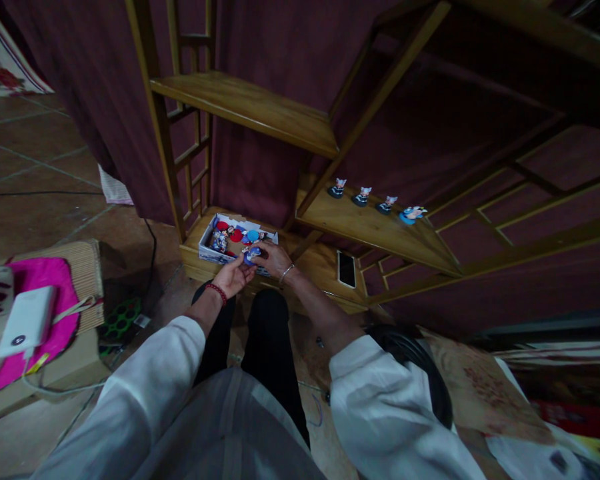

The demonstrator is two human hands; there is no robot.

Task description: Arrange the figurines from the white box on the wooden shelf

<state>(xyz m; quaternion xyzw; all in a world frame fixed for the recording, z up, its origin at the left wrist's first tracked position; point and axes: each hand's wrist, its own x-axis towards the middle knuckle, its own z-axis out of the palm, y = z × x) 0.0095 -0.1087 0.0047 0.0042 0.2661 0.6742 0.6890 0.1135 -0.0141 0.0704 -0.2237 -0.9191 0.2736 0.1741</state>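
Note:
A small blue-and-purple figurine (pixel 251 255) is held between my two hands, just above the near edge of an open box. My left hand (pixel 234 276) grips it from the left with the fingertips, palm partly turned up. From the right, my right hand (pixel 274 260) pinches it. The white patterned cardboard box (pixel 211 255) sits on the low wooden shelf and holds several figurines with red and blue round bases. My hands hide its near right corner. Several figurines (pixel 363 196) stand in a row on the higher shelf to the right.
A wooden display rack (pixel 245 110) with stepped shelves and slanted posts rises in front of me. A phone (pixel 346 269) lies on its low shelf at right. To the left, a white power bank (pixel 27 320) with a cable rests on a pink cloth (pixel 65 293).

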